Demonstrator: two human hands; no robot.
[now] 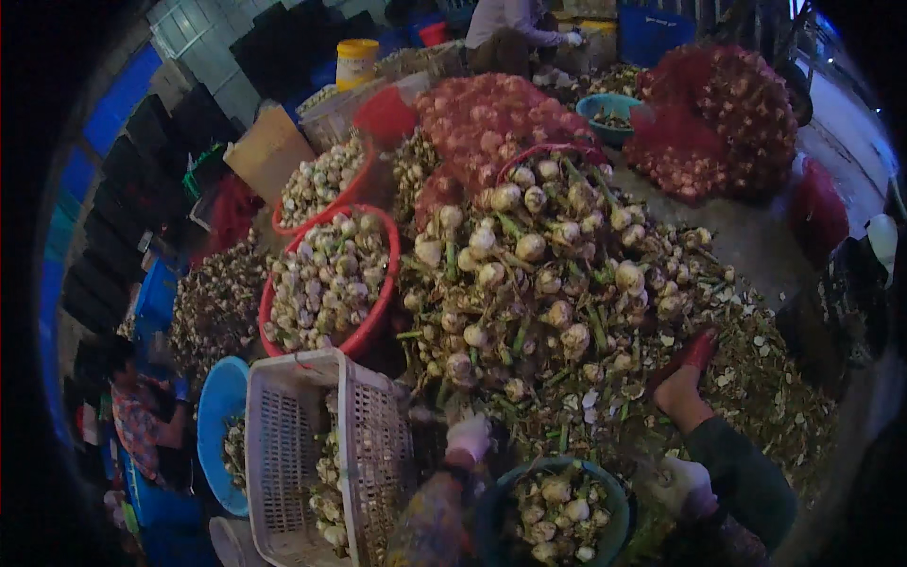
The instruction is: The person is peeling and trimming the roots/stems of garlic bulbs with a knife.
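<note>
My left hand (469, 435), in a white glove, is at the near edge of a large heap of garlic bulbs with stems (560, 319). Its fingers meet the stems and blur, so its grip is unclear. My right hand (686, 486), also gloved, is right of a teal basin (622, 521), low over the trimmings; blur hides whether anything is in it. The basin, between my forearms, holds garlic bulbs. Left of my left arm a white plastic crate (344, 425) stands with garlic inside. Behind it is a red tub (391, 298) full of trimmed bulbs.
My foot in a red shoe (698, 349) rests by the heap. A blue basin (212, 432) stands left of the crate. Red mesh sacks of garlic (496, 113) lie behind the heap. One person (145, 425) sits at far left; another (506, 32) works at the back.
</note>
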